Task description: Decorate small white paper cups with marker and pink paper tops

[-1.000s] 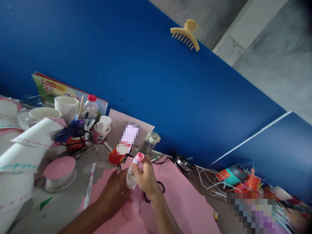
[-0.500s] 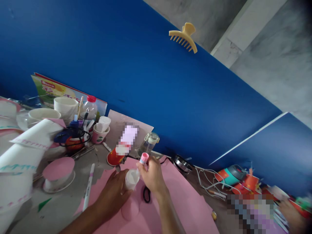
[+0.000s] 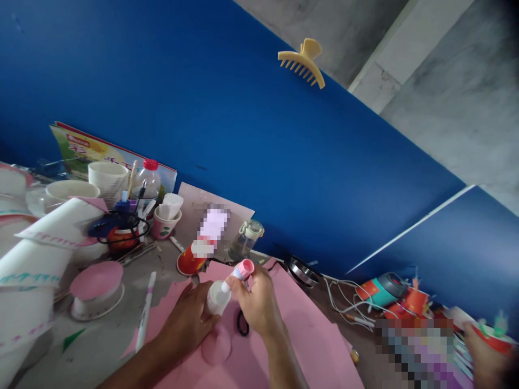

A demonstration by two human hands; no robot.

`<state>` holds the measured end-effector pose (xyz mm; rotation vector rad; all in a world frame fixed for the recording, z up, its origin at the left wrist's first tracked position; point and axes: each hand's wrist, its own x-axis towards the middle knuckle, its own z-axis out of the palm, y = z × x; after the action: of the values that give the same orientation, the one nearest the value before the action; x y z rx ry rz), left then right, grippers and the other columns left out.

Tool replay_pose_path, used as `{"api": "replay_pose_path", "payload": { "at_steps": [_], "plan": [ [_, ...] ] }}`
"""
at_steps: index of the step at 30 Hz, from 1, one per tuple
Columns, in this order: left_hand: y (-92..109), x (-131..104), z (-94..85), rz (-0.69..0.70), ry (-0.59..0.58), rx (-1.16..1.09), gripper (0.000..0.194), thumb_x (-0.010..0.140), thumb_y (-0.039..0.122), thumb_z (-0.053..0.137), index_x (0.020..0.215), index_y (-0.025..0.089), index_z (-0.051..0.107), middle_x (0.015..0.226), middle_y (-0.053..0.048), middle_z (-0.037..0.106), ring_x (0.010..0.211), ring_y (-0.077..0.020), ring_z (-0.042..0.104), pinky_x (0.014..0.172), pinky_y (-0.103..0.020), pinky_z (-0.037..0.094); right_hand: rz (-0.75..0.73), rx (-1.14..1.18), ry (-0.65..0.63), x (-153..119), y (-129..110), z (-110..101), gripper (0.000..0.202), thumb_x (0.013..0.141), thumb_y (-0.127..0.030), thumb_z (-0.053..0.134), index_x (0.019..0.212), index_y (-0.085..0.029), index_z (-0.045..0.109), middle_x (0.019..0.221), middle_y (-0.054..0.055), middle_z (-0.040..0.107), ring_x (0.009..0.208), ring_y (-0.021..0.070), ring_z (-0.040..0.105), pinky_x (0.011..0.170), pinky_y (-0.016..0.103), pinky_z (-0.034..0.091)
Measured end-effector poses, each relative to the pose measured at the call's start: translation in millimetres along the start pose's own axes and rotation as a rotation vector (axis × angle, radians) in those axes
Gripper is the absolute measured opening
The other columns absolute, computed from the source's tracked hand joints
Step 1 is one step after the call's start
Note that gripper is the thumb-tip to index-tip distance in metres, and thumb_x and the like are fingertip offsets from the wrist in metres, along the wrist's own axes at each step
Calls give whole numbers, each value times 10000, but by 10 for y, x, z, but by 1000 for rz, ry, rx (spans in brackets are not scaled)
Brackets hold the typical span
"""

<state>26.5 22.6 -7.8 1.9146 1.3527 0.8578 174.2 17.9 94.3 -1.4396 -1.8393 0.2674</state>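
My left hand [image 3: 188, 319] is wrapped round a small white cup [image 3: 218, 297], its round end facing up. In my right hand [image 3: 259, 300] is a glue stick [image 3: 242, 271] with a pink base, tilted so that its white end touches or nearly touches the cup's rim. Pink paper sheets [image 3: 312, 335] lie under both hands. A pink paper circle [image 3: 217, 344] is just below the cup, and the black scissors handle [image 3: 243, 323] shows between my forearms.
White marker [image 3: 146, 313], pink-topped cup [image 3: 96, 286] and tall paper shape [image 3: 32, 275] are at left. Behind stand a red cup [image 3: 190, 260], a glass bottle [image 3: 246, 239] and stacked cups [image 3: 107, 181]. Cables [image 3: 344, 302] and another person's hand [image 3: 484, 351] are at right.
The glue stick has tilted, its white end now down at the cup's rim. At the far right, the other person's hand has moved and now holds a red cup.
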Motion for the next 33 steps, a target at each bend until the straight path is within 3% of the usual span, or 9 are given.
{"api": "replay_pose_path", "payload": {
  "at_steps": [8, 14, 17, 24, 27, 33],
  "plan": [
    [53, -24, -12, -7, -23, 15, 380, 717, 174, 563, 1096, 196, 569, 1000, -74, 684, 1007, -277, 586, 934, -408, 402, 6, 69, -6, 48, 201, 304, 160, 843, -314, 585, 883, -174, 652, 874, 94, 691, 871, 260, 634, 821, 372, 483],
    [82, -28, -37, -8, -36, 33, 373, 736, 158, 542, 1106, 198, 559, 1018, -78, 679, 1033, -276, 586, 961, -426, 389, -12, 130, -31, 52, 226, 371, 155, 839, -317, 564, 867, -180, 631, 848, 88, 683, 835, 240, 626, 785, 350, 498],
    [75, -15, -28, 3, -28, 38, 291, 729, 146, 540, 1014, 191, 579, 970, -76, 681, 999, -273, 593, 985, -438, 376, -50, 151, -60, 43, 187, 367, 127, 837, -294, 551, 840, -185, 616, 823, 79, 674, 811, 229, 616, 763, 341, 501],
    [81, -14, -24, 9, -26, 30, 317, 706, 111, 520, 1004, 206, 570, 1010, -76, 684, 1026, -268, 596, 1014, -440, 358, -90, 169, -176, 13, 141, 294, 95, 823, -261, 541, 810, -189, 602, 822, 63, 652, 819, 227, 603, 772, 344, 481],
    [69, -24, -22, 6, -26, 24, 364, 714, 114, 531, 1062, 216, 570, 1084, -76, 684, 1085, -270, 585, 1019, -421, 359, -123, 114, -244, 18, 121, 202, 35, 766, -188, 558, 784, -193, 587, 829, 48, 638, 852, 226, 593, 820, 355, 457],
    [53, -17, -20, -21, -37, 50, 457, 716, 159, 558, 1172, 194, 560, 1118, -95, 690, 1106, -286, 589, 1004, -426, 383, -166, -107, -315, 48, 86, 24, 119, 729, -130, 619, 726, -200, 524, 786, 9, 595, 827, 208, 556, 899, 389, 395]
  ]
}}
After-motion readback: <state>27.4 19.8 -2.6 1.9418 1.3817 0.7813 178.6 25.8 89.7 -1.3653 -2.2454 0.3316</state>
